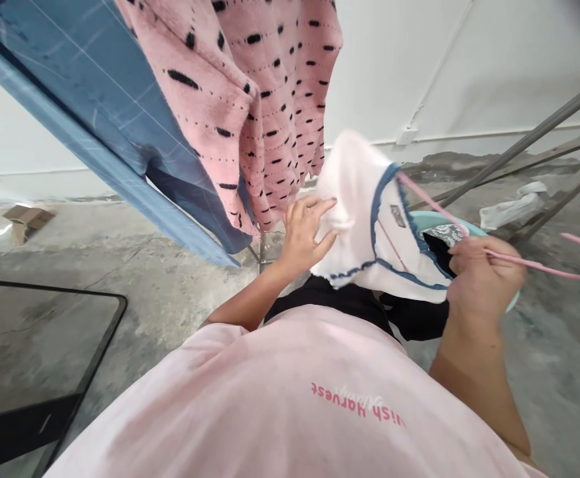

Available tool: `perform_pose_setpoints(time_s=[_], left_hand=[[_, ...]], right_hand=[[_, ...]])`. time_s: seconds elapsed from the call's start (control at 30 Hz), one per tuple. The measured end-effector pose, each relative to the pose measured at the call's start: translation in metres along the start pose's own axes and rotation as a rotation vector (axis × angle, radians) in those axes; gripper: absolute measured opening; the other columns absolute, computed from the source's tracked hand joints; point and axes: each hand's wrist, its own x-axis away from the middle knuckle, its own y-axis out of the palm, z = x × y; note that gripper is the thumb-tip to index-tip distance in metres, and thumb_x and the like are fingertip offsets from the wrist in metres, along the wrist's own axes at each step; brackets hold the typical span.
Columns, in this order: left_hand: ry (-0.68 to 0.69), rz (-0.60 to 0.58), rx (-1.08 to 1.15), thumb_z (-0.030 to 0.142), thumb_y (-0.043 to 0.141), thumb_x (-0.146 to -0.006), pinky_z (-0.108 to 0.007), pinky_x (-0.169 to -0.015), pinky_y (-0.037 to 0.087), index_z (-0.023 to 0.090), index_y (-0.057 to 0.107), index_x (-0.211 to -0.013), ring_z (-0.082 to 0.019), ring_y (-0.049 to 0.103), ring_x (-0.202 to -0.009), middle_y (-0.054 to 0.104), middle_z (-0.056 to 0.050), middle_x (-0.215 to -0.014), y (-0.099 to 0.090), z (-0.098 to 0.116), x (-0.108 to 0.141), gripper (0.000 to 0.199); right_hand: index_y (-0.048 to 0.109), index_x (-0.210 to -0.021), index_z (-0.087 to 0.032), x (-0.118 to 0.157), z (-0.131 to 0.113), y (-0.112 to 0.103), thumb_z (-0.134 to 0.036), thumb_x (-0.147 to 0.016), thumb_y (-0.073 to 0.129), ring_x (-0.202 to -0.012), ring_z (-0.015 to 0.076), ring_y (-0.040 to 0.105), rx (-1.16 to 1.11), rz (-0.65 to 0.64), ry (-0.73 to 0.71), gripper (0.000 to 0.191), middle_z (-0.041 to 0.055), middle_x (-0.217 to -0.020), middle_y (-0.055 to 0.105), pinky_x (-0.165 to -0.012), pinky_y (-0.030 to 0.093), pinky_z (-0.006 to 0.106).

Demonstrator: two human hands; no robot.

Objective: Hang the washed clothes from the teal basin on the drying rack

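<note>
Blue trousers [91,73] and pink top [280,99] hang loose, likely so they drape freely. White garment [360,232] held out between the hands. Basin [432,220] partly behind it, probably kept within reach. Left hand [304,234] splayed at the garment, perhaps steadying it; contact unclear. Right hand [486,275] clenched on garment edge and hanger [539,265], presumably keeping both together.

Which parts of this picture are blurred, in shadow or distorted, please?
Head view: the white garment is soft along its upper edge, probably from motion; the pink patterned garment is sharper; the wall has faint shading at right; the top right corner is dark; the shirt looks stretched, likely by a wide lens.
</note>
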Motion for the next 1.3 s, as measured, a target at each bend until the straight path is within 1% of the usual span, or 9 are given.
perform_pose_setpoints(time_s=[0.07, 0.17, 0.47, 0.57, 0.7, 0.8, 0.97, 1.17, 1.3], left_hand=[[0.056, -0.094, 0.07, 0.041, 0.055, -0.09, -0.042, -0.1, 0.037, 0.02, 0.063, -0.116, -0.025, 0.052, -0.111, 0.059, -0.011, -0.117, 0.007, 0.002, 0.005, 0.035], [0.16, -0.329, 0.251, 0.035, 0.05, -0.093, -0.038, -0.097, 0.043, 0.019, 0.066, -0.107, -0.021, 0.057, -0.106, 0.062, -0.011, -0.113, 0.024, 0.007, 0.014, 0.026], [0.326, -0.827, 0.467, 0.039, 0.051, -0.093, -0.039, -0.111, 0.036, 0.021, 0.036, -0.148, -0.024, 0.039, -0.14, 0.037, -0.011, -0.154, 0.067, 0.03, 0.037, 0.059], [0.402, -0.944, 0.498, 0.039, 0.053, -0.093, -0.038, -0.106, 0.04, 0.016, 0.037, -0.147, -0.025, 0.049, -0.131, 0.049, -0.013, -0.145, 0.079, 0.03, 0.037, 0.062], [0.423, -1.077, 0.372, 0.044, 0.06, -0.088, -0.037, -0.087, 0.046, 0.014, 0.062, -0.121, -0.027, 0.065, -0.098, 0.07, -0.011, -0.107, 0.084, 0.031, 0.037, 0.044], [0.413, -1.098, 0.419, 0.042, 0.054, -0.093, -0.029, -0.079, 0.043, 0.015, 0.069, -0.094, -0.021, 0.065, -0.09, 0.072, -0.008, -0.095, 0.07, 0.031, 0.03, 0.031], [0.246, -0.948, 0.384, 0.039, 0.05, -0.095, -0.023, -0.074, 0.039, 0.02, 0.071, -0.093, -0.016, 0.065, -0.086, 0.073, -0.003, -0.093, 0.041, 0.012, 0.009, 0.028], [0.103, -0.635, 0.048, 0.031, 0.048, -0.093, -0.028, -0.073, 0.04, 0.02, 0.07, -0.087, -0.019, 0.062, -0.084, 0.07, -0.005, -0.087, 0.039, -0.023, -0.006, 0.026], [0.059, -0.446, 0.403, 0.042, 0.042, -0.096, -0.032, -0.081, 0.044, 0.018, 0.066, -0.082, -0.019, 0.061, -0.088, 0.066, -0.008, -0.089, 0.034, -0.016, -0.007, 0.036]], right_hand=[[0.056, -0.058, -0.015, -0.002, -0.005, 0.002, -0.032, -0.07, 0.072, -0.038, 0.0049, 0.03, -0.239, 0.038, 0.063, 0.027, -0.0046, -0.046, 0.042, -0.041, 0.018, 0.022], [0.055, -0.06, -0.015, 0.0, -0.011, 0.006, -0.034, -0.072, 0.073, -0.035, 0.0047, 0.026, -0.432, -0.093, 0.129, 0.029, -0.0069, -0.041, 0.034, -0.038, 0.016, 0.02], [0.057, -0.071, -0.016, 0.012, -0.023, 0.013, -0.06, -0.071, 0.074, -0.035, 0.0033, 0.019, -0.582, -0.259, 0.208, 0.047, -0.0098, -0.047, 0.029, -0.036, 0.015, 0.02], [0.055, -0.072, -0.017, 0.014, -0.025, 0.014, -0.058, -0.072, 0.074, -0.035, 0.003, 0.017, -0.588, -0.278, 0.226, 0.045, -0.0104, -0.047, 0.029, -0.036, 0.013, 0.019], [0.051, -0.074, -0.019, 0.017, -0.024, 0.015, -0.047, -0.076, 0.075, -0.036, 0.0034, 0.017, -0.573, -0.203, 0.156, 0.037, -0.0104, -0.048, 0.03, -0.036, 0.014, 0.018], [0.043, -0.072, -0.02, 0.016, -0.022, 0.014, -0.041, -0.08, 0.072, -0.037, 0.0035, 0.017, -0.528, -0.081, 0.062, 0.037, -0.0104, -0.05, 0.03, -0.036, 0.014, 0.018], [0.036, -0.072, -0.021, 0.014, -0.025, 0.013, -0.046, -0.081, 0.071, -0.037, 0.0028, 0.018, -0.487, 0.033, -0.03, 0.043, -0.0106, -0.051, 0.029, -0.036, 0.016, 0.017], [0.039, -0.073, -0.02, 0.015, -0.031, 0.015, -0.03, -0.085, 0.065, -0.037, 0.0035, 0.022, -0.56, -0.035, 0.02, 0.03, -0.0098, -0.05, 0.032, -0.035, 0.019, 0.017], [0.044, -0.08, -0.021, 0.016, -0.027, 0.021, -0.032, -0.081, 0.071, -0.041, 0.0078, 0.041, -0.539, -0.134, -0.039, 0.029, -0.0076, -0.056, 0.05, -0.039, 0.037, 0.022]])
